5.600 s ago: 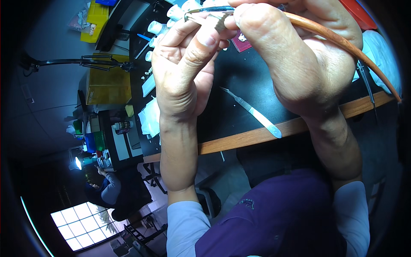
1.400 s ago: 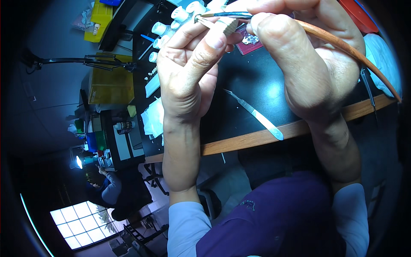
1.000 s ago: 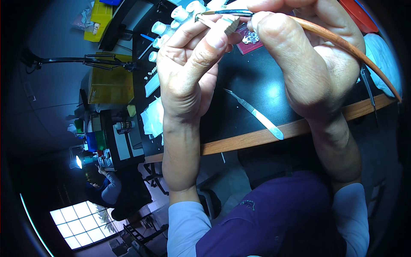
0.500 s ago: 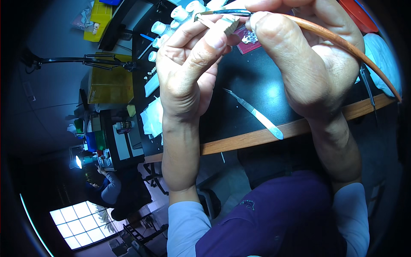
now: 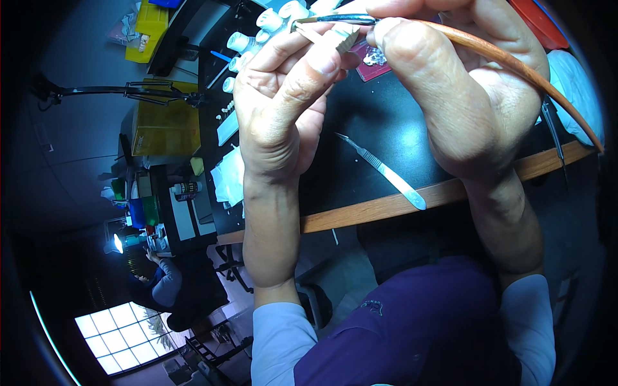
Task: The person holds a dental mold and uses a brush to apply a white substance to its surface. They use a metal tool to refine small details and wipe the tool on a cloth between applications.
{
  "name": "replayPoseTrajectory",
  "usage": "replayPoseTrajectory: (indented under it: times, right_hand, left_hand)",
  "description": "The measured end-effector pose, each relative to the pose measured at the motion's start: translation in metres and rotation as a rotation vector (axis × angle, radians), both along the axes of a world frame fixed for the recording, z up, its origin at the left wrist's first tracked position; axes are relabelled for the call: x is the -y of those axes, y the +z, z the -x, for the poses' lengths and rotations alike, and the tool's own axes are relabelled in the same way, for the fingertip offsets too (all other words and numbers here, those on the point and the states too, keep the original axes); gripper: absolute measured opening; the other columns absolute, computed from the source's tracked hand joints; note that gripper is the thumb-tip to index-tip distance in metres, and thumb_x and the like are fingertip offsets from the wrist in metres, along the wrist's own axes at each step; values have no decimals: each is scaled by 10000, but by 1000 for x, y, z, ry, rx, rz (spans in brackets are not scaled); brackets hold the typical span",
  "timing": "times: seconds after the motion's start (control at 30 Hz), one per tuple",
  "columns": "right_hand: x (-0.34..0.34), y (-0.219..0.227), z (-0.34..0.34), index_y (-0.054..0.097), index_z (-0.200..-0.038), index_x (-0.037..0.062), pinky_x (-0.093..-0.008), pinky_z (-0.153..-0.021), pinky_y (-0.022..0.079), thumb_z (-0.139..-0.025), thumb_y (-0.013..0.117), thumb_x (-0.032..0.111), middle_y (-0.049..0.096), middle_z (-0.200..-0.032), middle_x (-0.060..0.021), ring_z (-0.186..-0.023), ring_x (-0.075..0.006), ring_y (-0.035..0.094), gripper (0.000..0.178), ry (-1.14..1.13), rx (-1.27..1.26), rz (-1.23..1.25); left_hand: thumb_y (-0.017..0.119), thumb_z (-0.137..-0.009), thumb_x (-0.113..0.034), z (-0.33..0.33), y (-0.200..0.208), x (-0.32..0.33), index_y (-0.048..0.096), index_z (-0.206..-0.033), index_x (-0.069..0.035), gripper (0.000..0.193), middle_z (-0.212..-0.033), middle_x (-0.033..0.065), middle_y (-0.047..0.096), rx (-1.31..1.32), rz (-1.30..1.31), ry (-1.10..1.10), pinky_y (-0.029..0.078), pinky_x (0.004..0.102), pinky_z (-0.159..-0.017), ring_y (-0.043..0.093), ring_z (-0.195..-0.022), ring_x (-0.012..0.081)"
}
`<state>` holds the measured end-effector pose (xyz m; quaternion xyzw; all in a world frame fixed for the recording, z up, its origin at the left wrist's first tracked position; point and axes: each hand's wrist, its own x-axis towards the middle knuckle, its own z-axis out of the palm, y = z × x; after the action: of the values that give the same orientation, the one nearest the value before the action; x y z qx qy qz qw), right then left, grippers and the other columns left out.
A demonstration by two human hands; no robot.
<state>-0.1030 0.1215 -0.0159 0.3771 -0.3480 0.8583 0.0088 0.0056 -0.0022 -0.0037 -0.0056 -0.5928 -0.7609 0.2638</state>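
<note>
Near the top of the view, my left hand (image 5: 283,109) pinches a small pale, cream-coloured block (image 5: 345,37), possibly a piece of a dental model, between thumb and fingers. My right hand (image 5: 460,96) is closed on a thin brush (image 5: 499,59) with a long orange-brown wooden handle and a dark ferrule. The brush's tip end reaches left over the block, close to my left fingertips; whether it touches cannot be told. A silver scalpel (image 5: 386,172) lies below and between my hands, its handle end over the table's wooden edge.
The black table (image 5: 360,128) holds several white-capped bottles (image 5: 270,20), a magenta pad (image 5: 380,69) with a clear lumpy item, and white tissue (image 5: 228,177). Tweezers (image 5: 555,132) and a pale bag (image 5: 573,90) lie right. A co-worker (image 5: 168,283) sits at another bench, far left.
Almost nothing differs. My hands, the brush and the block keep nearly the same place, with only a very slight shift of the fingers.
</note>
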Motion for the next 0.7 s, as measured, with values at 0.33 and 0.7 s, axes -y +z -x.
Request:
replayPoseTrajectory:
  times: [0.33, 0.7]
  right_hand:
    - [-5, 3, 1, 626, -858, -27, -368, -871, 480, -743, 579, -52, 603, -753, -73, -803, -188, 613, 127, 2, 11, -45]
    - [-9, 5, -2, 621, -870, -26, -387, -907, 465, -742, 563, -54, 599, -757, -77, -817, -197, 605, 143, 15, 28, -95]
  left_hand:
    - [742, -885, -69, 1, -2, 2, 633, -1160, 107, 344, -1084, 194, 703, -26, -4, -14, 530, 343, -928, 688, -980, 209]
    - [734, -889, -62, 0, -1, 0, 619, -1188, 121, 369, -1091, 203, 702, -22, -13, -6, 531, 347, -934, 691, -989, 222]
